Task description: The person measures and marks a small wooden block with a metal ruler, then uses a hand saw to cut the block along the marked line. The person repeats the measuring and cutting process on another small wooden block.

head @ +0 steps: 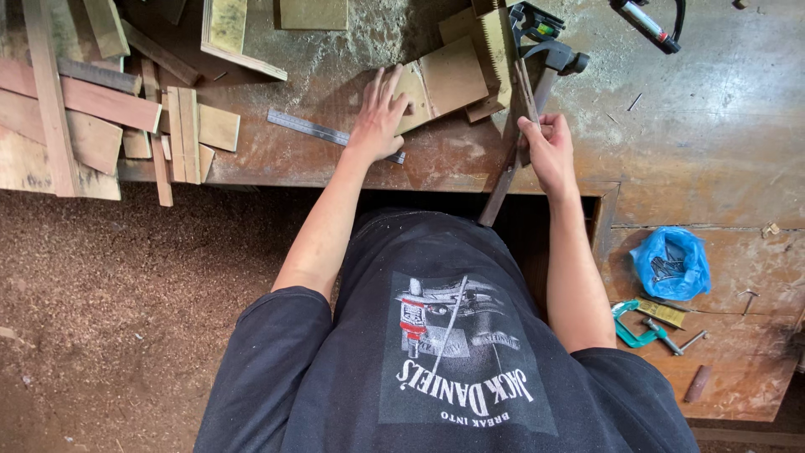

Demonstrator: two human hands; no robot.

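Hands at work on a worn brown wooden desk [713, 126].

Right hand [551, 153] closed tight around a long thin dark wooden strip [506, 172], grip clenched about the middle of it. Strip standing on a slant: low end down at the near edge of the desk, over the dark gap below; top end pointing far, up by a black-headed hammer [555, 57]. Long way of the strip running near to far, leaning a little to the right at the top.

Left hand [379, 117] open and flat, fingers spread, grasping nothing, just pressing down. Fingertips touching the left end of a flat tan wooden board [449, 80]. Board lying on the desk, just left of the strip and close to its top end. Long way of the board going left to right, tipped up a bit on the right.

So: board to the left of the clenched grip, strip crossing past the board's right end. Right hand nearer the strip, left hand nearer the board.

Thin grey metal ruler [314, 127] lying flat near the left wrist. Pile of cut wood pieces [84, 109] far to the left. Crumpled blue plastic bag [671, 262] and green clamp [631, 329] on a lower shelf to the right, well apart from both hands. Floor covered in brown sawdust [126, 294] on the near left.
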